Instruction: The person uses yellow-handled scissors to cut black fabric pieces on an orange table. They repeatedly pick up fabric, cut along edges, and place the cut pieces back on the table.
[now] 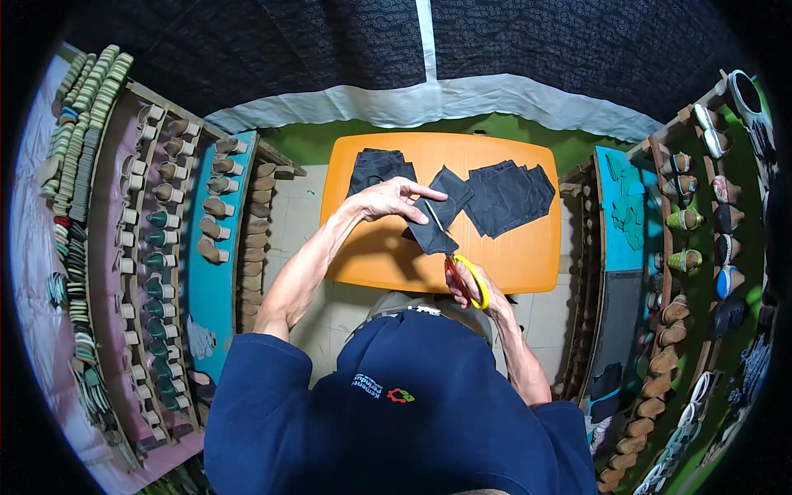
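Observation:
My left hand (394, 200) pinches a piece of black fabric (432, 239) between thumb and fingers, above the middle of the orange table (371, 256). My right hand (495, 305) grips a pair of scissors (482, 287) with yellow and red handles, near the table's front edge. The blades point up and left, against the held fabric; how far apart they stand is hard to make out. Just beyond my left hand lies a loose black piece (450, 180). Stacks of similar cut black pieces lie at the left (378, 167) and right (513, 196).
Shelves with rows of shoe forms (216, 206) stand on my left, beside striped rolled material (87, 124). At the right, racks hold shoes (685, 217) and a blue board (615, 186) with green scraps. A dark patterned curtain (346, 41) hangs behind the table.

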